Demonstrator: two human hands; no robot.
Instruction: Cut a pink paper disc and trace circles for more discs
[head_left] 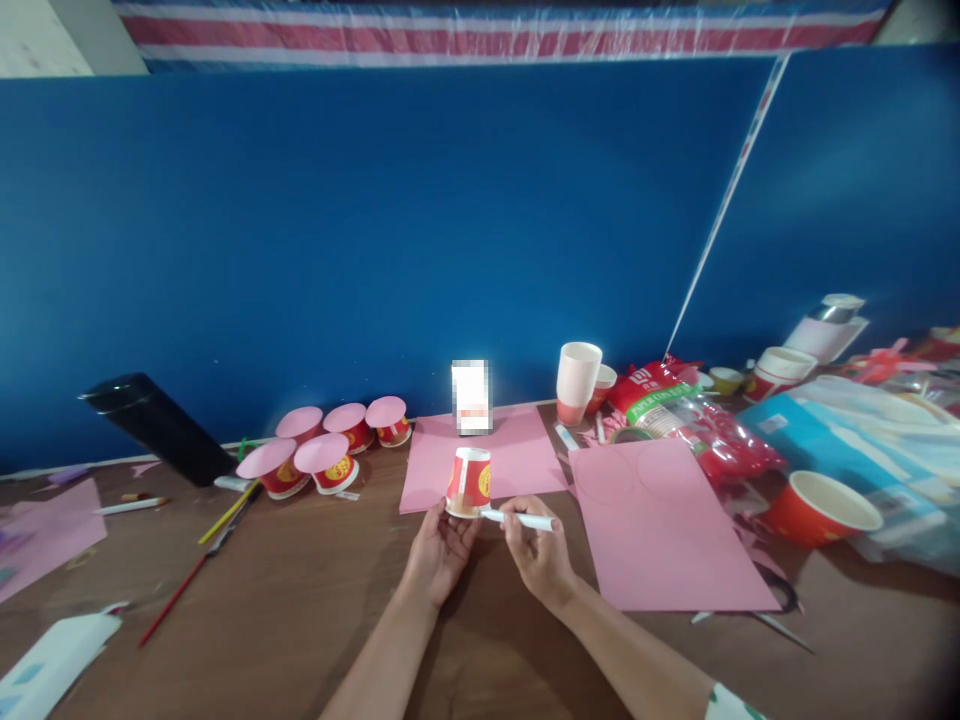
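My left hand holds a red paper cup from below, its fingers round the cup's lower edge. The cup has a yellow print and a white band. In my right hand is a white pen, pinched between the fingers, its tip at the lower right of the cup. Behind the cup lies a pink sheet on the brown table. A second pink sheet with faint round outlines lies to the right of my right hand.
Several red cups topped with pink discs stand at the left, near a black bottle. At the right are a tall cup, a red bag, an orange cup and scissors. A blue panel rises behind.
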